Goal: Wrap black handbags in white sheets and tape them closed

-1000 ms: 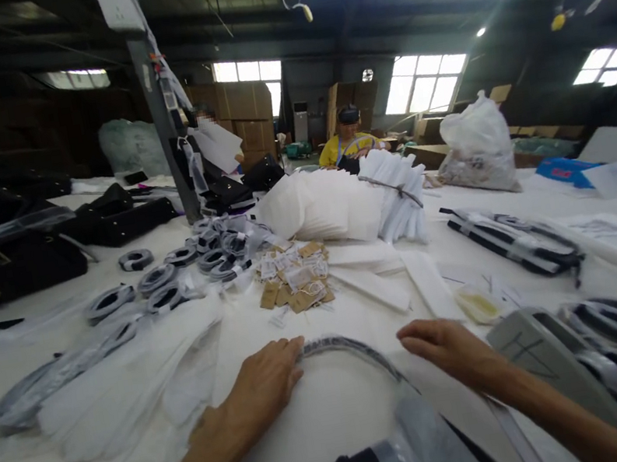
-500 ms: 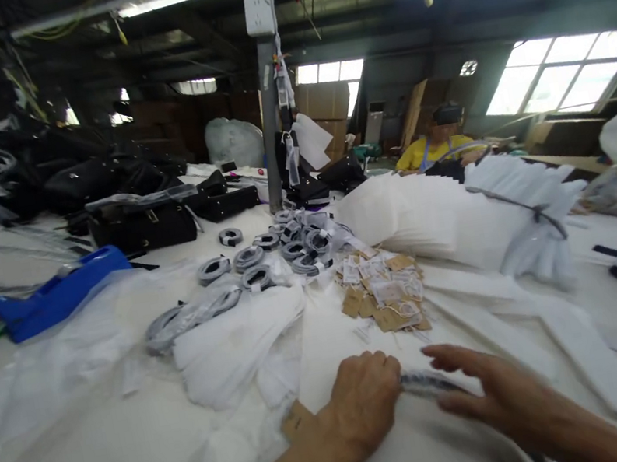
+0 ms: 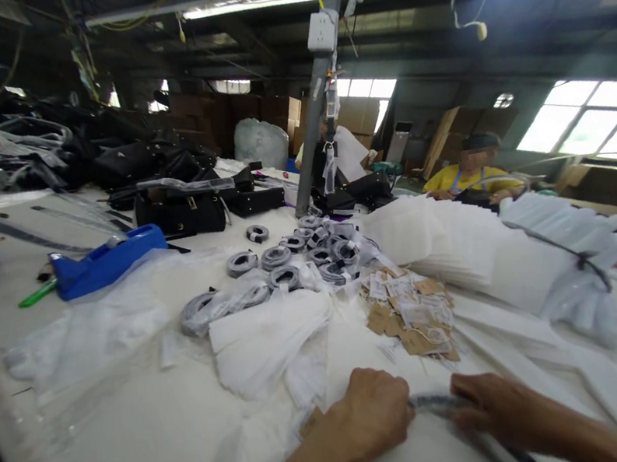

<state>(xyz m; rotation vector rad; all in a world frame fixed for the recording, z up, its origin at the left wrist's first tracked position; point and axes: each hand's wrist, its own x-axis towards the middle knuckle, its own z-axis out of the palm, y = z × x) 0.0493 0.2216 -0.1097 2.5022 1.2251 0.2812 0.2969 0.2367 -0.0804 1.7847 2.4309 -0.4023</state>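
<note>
A dark strap in clear plastic wrap (image 3: 432,401) runs between my two hands at the front of the table. My left hand (image 3: 378,415) is closed in a fist around one part of it, a bracelet on the wrist. Just to the right, the fingers of my right hand (image 3: 488,404) close round the same strap, which trails down toward the bottom edge. Part of a brown card tag (image 3: 310,421) shows behind my left wrist. Beyond the hands lies a heap of brown and white tags (image 3: 411,316), with white sheets (image 3: 271,340) to its left.
Several plastic-wrapped coiled straps (image 3: 276,258) lie mid-table before a grey post (image 3: 314,139). A blue tape dispenser (image 3: 109,260) and black bags (image 3: 181,211) are on the left. White foam sheets (image 3: 446,239) stand right. A person in yellow (image 3: 474,176) sits beyond.
My right hand was spread beside the strap and has now closed on it. My left hand keeps its grip. The view has tilted and turned left, and another person's arm shows at far left.
</note>
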